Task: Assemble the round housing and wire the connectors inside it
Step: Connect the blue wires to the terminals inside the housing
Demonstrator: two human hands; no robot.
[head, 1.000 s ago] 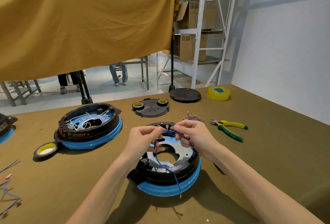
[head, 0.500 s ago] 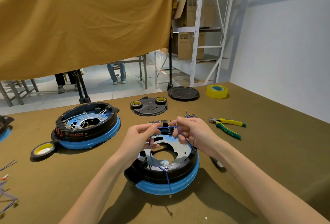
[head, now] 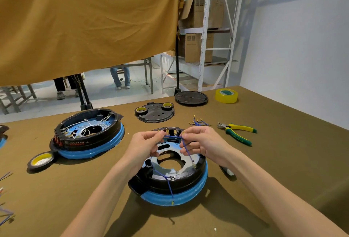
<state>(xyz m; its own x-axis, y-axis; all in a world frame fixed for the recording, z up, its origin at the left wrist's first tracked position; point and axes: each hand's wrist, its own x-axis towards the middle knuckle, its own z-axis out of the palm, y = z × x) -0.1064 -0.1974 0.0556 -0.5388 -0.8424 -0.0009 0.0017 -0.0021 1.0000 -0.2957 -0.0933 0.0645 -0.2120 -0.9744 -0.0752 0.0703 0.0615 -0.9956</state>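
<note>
A round black housing with a blue band and a metal plate inside sits on the table in front of me. Above its far rim, my left hand and my right hand each pinch a thin blue wire stretched between them. Brass terminals show at the fingertips. One strand runs down from my right hand over the plate. Another blue wire hangs over the housing's near rim, ending in a brass tip.
A second housing with white wires stands at the left, a tape roll beside it. Behind lie a black cover plate bearing two tape rolls, a round lid, yellow tape, loose blue wires and yellow-green cutters.
Both hands have drawn slightly apart, stretching the blue wire between them. The strand under my right hand now hangs further over the plate.
</note>
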